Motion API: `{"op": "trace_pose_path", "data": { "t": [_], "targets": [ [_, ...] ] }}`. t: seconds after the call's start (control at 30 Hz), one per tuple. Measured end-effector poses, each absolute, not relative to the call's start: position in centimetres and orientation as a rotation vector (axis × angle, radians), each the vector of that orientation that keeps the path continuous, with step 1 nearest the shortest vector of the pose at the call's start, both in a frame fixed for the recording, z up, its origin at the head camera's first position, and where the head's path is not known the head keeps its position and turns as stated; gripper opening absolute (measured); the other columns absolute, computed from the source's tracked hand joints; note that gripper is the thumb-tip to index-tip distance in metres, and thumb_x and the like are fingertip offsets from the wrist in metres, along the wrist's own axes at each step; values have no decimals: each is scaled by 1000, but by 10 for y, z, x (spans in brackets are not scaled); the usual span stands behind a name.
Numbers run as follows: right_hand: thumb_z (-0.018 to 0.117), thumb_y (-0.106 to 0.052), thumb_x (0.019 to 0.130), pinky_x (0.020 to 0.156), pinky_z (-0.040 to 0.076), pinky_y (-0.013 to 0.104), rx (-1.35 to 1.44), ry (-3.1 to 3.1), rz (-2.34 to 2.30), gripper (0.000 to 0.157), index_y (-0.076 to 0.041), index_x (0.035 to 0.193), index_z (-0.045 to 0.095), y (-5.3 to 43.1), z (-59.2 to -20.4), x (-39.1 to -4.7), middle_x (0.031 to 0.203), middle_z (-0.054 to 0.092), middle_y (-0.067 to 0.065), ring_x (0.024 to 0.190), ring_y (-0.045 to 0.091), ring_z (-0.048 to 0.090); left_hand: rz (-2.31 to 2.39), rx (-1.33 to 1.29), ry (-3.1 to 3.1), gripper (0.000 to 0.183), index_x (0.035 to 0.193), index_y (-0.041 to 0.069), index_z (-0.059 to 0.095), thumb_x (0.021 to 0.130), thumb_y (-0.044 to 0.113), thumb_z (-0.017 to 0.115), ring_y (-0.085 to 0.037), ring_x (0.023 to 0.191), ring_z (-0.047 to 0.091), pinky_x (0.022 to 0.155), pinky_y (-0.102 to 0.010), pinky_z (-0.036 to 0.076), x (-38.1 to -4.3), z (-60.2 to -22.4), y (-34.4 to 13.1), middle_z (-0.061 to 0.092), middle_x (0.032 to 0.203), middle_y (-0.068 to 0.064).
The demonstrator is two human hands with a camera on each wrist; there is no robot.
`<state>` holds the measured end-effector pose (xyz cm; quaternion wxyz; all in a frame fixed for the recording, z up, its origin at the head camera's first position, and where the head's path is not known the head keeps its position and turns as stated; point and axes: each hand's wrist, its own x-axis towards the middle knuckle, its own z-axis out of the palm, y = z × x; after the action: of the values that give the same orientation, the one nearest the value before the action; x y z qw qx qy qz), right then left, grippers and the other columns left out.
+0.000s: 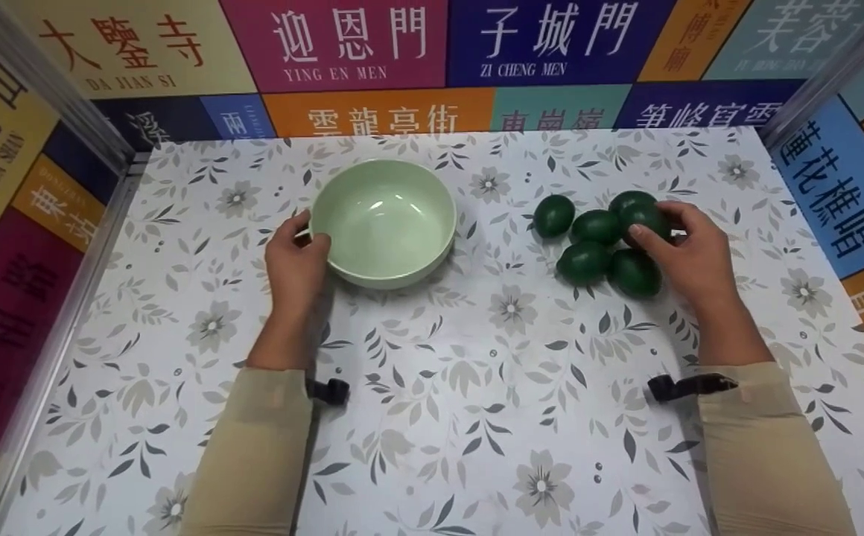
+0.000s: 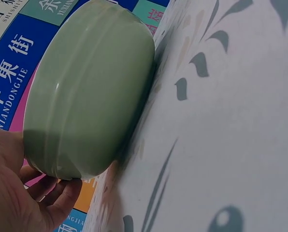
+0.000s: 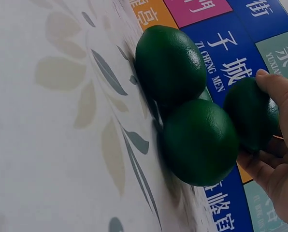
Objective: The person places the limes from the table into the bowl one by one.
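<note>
The left hand [image 1: 294, 264] holds the side of the green bowl [image 1: 383, 223] near its rim, with curled fingers [image 2: 64, 203] under the outside. The bowl sits upright on the surface [image 1: 432, 417], which has a flower print.

The right hand [image 1: 700, 249] is over on the other side. Its thumb and fingers grip one green fruit [image 3: 250, 113]. Four other fruits [image 1: 584, 263] lie close by on the surface, bunched together and well apart from the bowl. The gripped fruit looks a bit higher than the rest, but I cannot tell if it is fully off the surface.

I think this is the picking-up step. The next move seems to call for a snug hold and a slow lift straight up, so the other fruits do not get bumped and roll. The left hand should keep the bowl steady.
</note>
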<state>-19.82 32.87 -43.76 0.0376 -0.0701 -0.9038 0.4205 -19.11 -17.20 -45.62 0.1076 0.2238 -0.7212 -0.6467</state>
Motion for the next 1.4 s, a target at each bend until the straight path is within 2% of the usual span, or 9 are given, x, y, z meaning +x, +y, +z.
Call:
{"op": "trace_pose_path", "data": {
  "t": [0.23,0.47,0.83,1.13,1.4],
  "targets": [
    [72,-55,91,97,43,23,-139,-2750,1313,68,-18,146,57,315,-438,-197,142,59,9,118,11,54,-1930,653,-2094,55,148,10,56,93,5,57,-20,112,57,90,-31,56,-191,-457,-170,59,140,-8],
    [73,-55,91,99,43,28,-82,-2764,1317,70,-16,147,56,299,-435,-199,143,59,10,120,17,56,-1980,631,-2051,55,148,10,56,94,5,57,-22,111,58,94,-37,57,-190,-458,-170,59,138,-9],
    [76,-44,92,96,45,22,83,-2733,1316,65,-11,145,58,271,-432,-199,140,63,16,123,27,60,-1963,643,-2056,51,145,11,58,94,7,58,-22,108,59,91,-38,58,-188,-460,-171,61,133,-9],
    [78,-46,91,112,41,51,133,-2741,1344,67,-10,144,58,249,-417,-200,144,60,14,132,29,55,-1997,635,-2015,40,132,6,63,93,6,59,-24,106,63,92,-40,59,-189,-460,-171,63,123,-15],
    [77,-45,91,111,42,52,174,-2745,1348,67,-10,145,58,232,-412,-203,144,60,15,131,30,56,-1986,646,-2011,37,128,5,63,91,4,58,-24,104,63,92,-41,59,-190,-459,-170,63,118,-15]
  ]
}}
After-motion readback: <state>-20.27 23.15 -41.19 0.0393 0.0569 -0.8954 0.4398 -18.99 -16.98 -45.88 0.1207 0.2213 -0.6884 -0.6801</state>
